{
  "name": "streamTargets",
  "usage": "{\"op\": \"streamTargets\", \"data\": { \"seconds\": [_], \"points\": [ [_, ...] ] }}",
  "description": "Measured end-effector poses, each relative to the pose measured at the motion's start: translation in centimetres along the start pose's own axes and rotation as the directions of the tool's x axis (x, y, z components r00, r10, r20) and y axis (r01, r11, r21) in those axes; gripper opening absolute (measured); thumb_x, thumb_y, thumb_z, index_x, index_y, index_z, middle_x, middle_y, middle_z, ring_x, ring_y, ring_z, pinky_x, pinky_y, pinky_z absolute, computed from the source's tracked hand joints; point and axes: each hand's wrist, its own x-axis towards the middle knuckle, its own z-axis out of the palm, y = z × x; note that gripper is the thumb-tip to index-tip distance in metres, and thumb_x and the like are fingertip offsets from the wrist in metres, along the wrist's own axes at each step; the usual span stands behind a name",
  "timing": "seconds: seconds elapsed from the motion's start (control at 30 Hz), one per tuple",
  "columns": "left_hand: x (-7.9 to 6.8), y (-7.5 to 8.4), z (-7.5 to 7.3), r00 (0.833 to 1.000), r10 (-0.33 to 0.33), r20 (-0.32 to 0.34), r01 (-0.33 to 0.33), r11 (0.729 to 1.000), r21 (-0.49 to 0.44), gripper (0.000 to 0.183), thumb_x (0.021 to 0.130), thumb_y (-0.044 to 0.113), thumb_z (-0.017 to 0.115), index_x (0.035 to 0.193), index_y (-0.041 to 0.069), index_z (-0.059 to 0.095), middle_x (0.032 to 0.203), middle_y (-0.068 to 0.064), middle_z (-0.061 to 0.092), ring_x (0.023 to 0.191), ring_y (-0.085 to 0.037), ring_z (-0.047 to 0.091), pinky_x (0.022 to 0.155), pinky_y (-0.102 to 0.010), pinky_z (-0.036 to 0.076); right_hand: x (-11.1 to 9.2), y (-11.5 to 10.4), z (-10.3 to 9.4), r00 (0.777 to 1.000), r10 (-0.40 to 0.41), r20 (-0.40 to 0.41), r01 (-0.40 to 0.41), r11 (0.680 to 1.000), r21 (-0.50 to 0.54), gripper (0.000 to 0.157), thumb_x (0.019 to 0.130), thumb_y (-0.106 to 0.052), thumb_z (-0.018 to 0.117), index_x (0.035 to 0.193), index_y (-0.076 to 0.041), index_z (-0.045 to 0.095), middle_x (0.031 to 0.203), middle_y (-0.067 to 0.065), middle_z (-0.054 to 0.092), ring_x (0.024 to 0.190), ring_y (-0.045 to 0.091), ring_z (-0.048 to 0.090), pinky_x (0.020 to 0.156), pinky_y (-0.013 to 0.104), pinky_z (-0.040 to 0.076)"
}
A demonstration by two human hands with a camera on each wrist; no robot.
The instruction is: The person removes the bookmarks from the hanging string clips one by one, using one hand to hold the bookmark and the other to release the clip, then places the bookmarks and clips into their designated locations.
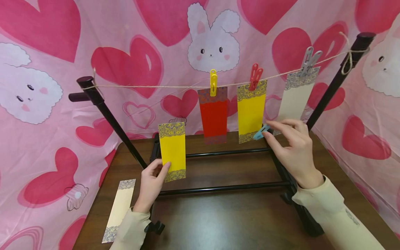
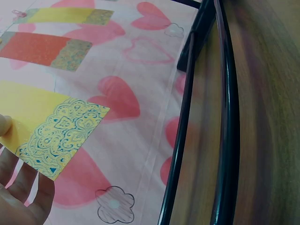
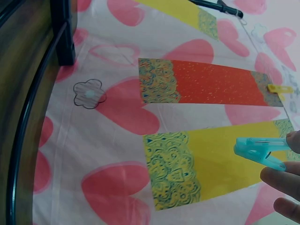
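My left hand point(image 1: 153, 184) pinches the lower left edge of a yellow card point(image 1: 173, 149) with patterned lace bands, holding it upright below the string point(image 1: 140, 86). Between thumb and fingers of my right hand point(image 1: 295, 149) is a light blue clothespin point(image 3: 260, 150), its tip pointing left in the head view. Three cards hang from the string: a red card point(image 1: 214, 119) under a yellow clothespin point(image 1: 213, 82), another yellow card point(image 1: 251, 111) under a red clothespin point(image 1: 256, 77), and a cream card point(image 1: 297, 93) under a grey clothespin point(image 1: 310, 60). The right hand overlaps the cream card's lower part.
A second cream card point(image 1: 120, 208) lies on the brown table point(image 1: 231, 218) at the left. The string runs between two black posts point(image 1: 115, 121) of a rack, whose crossbars point(image 1: 225, 188) span low over the table. A pink heart-and-rabbit cloth point(image 1: 125, 21) covers the background.
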Motion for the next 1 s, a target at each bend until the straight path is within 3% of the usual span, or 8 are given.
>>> {"op": "streamTargets", "data": {
  "seconds": [0.13,1.0],
  "points": [
    [-0.3,-0.3,-0.2,1.000,0.011,-0.014,-0.011,1.000,0.001,0.015,0.101,0.011,0.069,0.112,0.001,0.073,0.106,-0.013,0.074,0.084,-0.018,0.067,0.074,-0.023,0.058,-0.6,0.3,-0.1,1.000,0.014,-0.001,-0.014,1.000,-0.009,0.062,0.097,-0.056,0.068,0.115,0.003,0.077,0.096,0.020,0.077,0.099,0.039,0.056,0.094,0.025,0.031],
    [-1.7,-1.6,-1.5,0.993,-0.102,-0.055,0.103,0.994,0.029,0.020,0.102,0.020,0.069,0.112,0.003,0.073,0.108,-0.014,0.073,0.085,-0.016,0.068,0.078,-0.022,0.057,-3.5,2.6,-1.3,0.998,0.056,-0.001,-0.056,0.996,-0.063,0.064,0.098,-0.058,0.064,0.113,0.002,0.078,0.094,0.022,0.075,0.096,0.041,0.054,0.097,0.022,0.029]
  ]
}}
